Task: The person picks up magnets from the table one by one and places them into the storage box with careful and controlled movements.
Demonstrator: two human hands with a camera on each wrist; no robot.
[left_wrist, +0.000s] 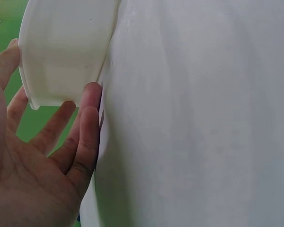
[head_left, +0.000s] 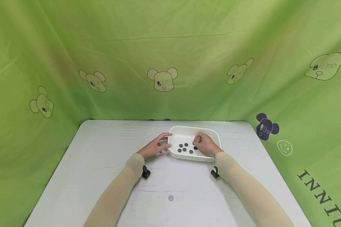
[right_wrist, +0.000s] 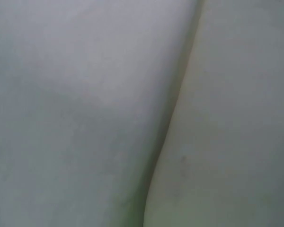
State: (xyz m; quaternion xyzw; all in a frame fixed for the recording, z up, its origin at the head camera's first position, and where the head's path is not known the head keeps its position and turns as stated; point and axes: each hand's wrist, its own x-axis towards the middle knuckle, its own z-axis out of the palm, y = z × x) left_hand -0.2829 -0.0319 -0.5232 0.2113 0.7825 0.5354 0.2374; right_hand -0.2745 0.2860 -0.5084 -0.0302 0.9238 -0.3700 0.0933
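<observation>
A white rectangular plastic tub (head_left: 194, 128) stands on the table, with several small dark grey discs (head_left: 184, 149) lying flat on its floor. At its left end my left hand (head_left: 156, 146) touches the tub with spread, relaxed fingers. The left wrist view shows fingertips (left_wrist: 68, 108) against the end wall of the tub (left_wrist: 61, 71). My right hand (head_left: 206, 144) reaches over the near right side into the tub, thumb and forefinger pinching a small grey disc (head_left: 193, 143). Another dark disc lies just under these fingers. In the right wrist view only the tub's outer wall (right_wrist: 227, 123) and the cloth appear.
One lone silvery-grey disc (head_left: 171, 197) lies on the white tablecloth (head_left: 156, 183) near the front, between the forearms. Green curtains (head_left: 164, 47) with bear-head prints enclose the table at the back and both sides. Small black wrist cameras (head_left: 146, 172) sit under both cuffs.
</observation>
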